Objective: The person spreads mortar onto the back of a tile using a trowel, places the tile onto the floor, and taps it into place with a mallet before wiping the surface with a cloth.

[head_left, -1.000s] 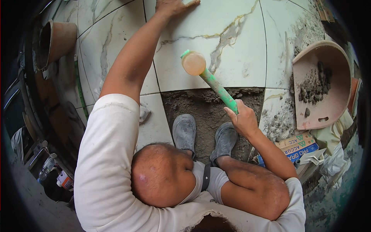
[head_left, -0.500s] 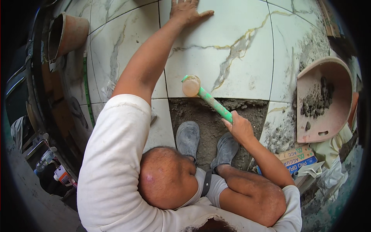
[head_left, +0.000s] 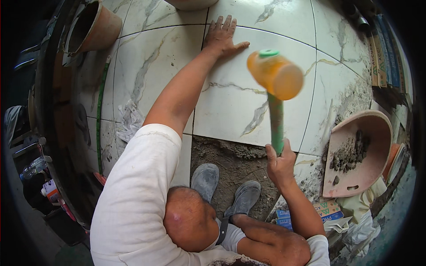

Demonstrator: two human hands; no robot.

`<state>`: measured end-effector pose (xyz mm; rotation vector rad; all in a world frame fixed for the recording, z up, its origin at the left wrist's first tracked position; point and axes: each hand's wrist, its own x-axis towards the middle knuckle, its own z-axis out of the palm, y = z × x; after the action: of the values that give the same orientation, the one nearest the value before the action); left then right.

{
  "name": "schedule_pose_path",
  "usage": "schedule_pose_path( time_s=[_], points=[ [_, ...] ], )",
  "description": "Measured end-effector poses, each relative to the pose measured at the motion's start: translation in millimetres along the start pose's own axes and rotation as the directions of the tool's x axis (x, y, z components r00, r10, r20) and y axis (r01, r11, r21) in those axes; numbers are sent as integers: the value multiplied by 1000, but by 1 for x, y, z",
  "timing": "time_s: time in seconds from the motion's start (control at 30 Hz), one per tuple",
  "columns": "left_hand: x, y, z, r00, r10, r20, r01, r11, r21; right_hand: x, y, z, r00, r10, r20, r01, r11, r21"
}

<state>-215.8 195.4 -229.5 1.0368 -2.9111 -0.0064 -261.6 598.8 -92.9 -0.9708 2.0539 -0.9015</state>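
Observation:
My right hand (head_left: 282, 165) grips the green handle of a mallet (head_left: 276, 75) near its lower end. The mallet's amber head is raised over a large white marble-patterned floor tile (head_left: 230, 113) and is slightly smeared by motion. Flat on that tile's far left corner, with fingers spread, lies my left hand (head_left: 222, 37). Between the tile's near edge and my body is a patch of wet grey mortar (head_left: 230, 162), where both my grey clogs stand.
A tan bucket (head_left: 104, 29) lies tilted at the far left, near a green measuring strip (head_left: 101, 119) and a crumpled white rag (head_left: 130, 117). At right sits a pink scoop-shaped pan (head_left: 370, 177) holding mortar lumps. Cardboard boxes (head_left: 326, 209) and plastic lie below it.
The mallet has swung upward, its head now raised high and turned to the right. My left hand stays flat on the tile. The view has tilted to take in more of the far floor.

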Motion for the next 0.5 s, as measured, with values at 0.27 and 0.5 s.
schedule_pose_path(
  time_s=[0.27, 0.5],
  points=[
    [-2, 2, -3, 999, -36, 28, 36, 999, 8, 42, 35, 17, 966, 252, 48, -221, 913, -343],
    [-5, -6, -8, 1000, 9, 9, -9, 1000, 3, 24, 49, 9, 976, 213, 48, -193, 945, -264]
  ],
)
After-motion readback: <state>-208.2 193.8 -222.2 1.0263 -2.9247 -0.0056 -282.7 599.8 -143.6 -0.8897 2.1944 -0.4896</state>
